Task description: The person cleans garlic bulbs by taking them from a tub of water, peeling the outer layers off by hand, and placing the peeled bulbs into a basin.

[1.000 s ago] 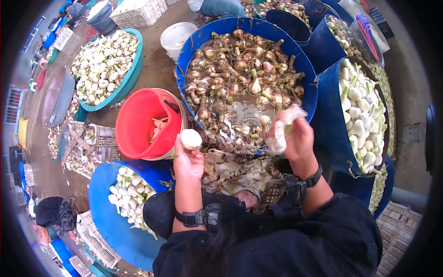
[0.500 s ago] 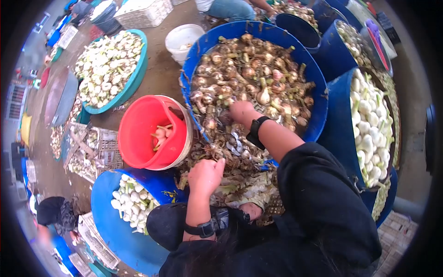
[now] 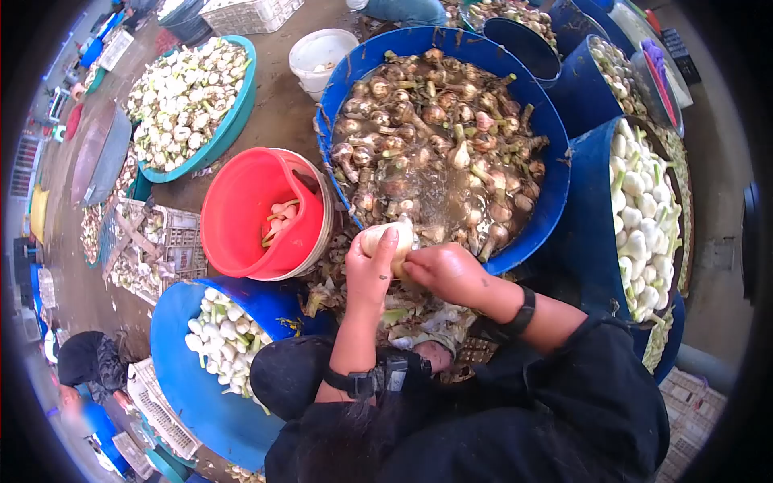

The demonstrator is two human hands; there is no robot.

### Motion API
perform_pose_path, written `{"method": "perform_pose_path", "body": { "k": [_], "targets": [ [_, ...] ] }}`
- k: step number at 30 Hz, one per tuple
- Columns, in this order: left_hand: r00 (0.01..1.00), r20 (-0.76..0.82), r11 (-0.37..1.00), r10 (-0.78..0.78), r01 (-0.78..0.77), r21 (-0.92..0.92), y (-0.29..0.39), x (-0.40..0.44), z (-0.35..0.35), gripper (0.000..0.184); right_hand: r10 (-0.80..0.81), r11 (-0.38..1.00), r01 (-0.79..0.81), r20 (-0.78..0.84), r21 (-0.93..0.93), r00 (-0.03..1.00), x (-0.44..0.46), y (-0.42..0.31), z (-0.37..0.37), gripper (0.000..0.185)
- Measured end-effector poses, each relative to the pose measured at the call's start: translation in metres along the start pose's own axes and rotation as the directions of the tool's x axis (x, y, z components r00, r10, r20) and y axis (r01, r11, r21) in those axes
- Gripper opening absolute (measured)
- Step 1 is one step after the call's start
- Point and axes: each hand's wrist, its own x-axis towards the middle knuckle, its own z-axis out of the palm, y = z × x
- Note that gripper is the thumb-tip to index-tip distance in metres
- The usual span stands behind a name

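Note:
A pale garlic bulb (image 3: 388, 238) is held in my left hand (image 3: 368, 274), with the thumb along its side. Closed against the lower part of that bulb, my right hand (image 3: 451, 274) pinches at it; the fingertips are partly hidden. Both hands are over the near edge of a large blue tub (image 3: 561, 173), which holds muddy unpeeled garlic (image 3: 435, 113) in brown water. Peeled skins (image 3: 318, 294) lie below my hands. A red bucket (image 3: 233, 205) with a few pinkish pieces (image 3: 281, 219) stands to the left.
White garlic (image 3: 642, 217) fills a blue barrel at the right; more (image 3: 225, 338) lies in a blue tub (image 3: 181, 374) at lower left. A teal basin (image 3: 241, 117) of garlic and a white bucket (image 3: 316, 80) stand farther off. Another person (image 3: 93, 362) is at lower left.
My right hand has come back from the muddy garlic to my left hand. A pale bulb now shows between them. The other person at the top has shifted partly out of view.

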Motion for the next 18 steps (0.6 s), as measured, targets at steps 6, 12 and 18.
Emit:
{"method": "perform_pose_path", "body": {
  "k": [6, 12, 18],
  "targets": [
    [0.978, -0.166, 0.992, 0.122, -0.122, 0.014, 0.006, -0.011, 0.002, 0.031, -0.018, 0.989, -0.006, -0.162, -0.146, 0.987, -0.002, -0.007, 0.023, 0.022],
    [0.991, -0.129, 0.984, -0.036, 0.012, -0.176, 0.001, -0.003, -0.003, 0.030, 0.134, 0.984, -0.163, -0.316, -0.068, 0.939, 0.006, 0.002, 0.038, 0.023],
    [0.975, 0.195, 0.858, -0.104, 0.187, -0.479, 0.006, 0.000, -0.023, 0.043, 0.441, 0.496, -0.373, 0.142, 0.784, 0.886, 0.010, 0.017, 0.027, 0.022]
  ]
}}
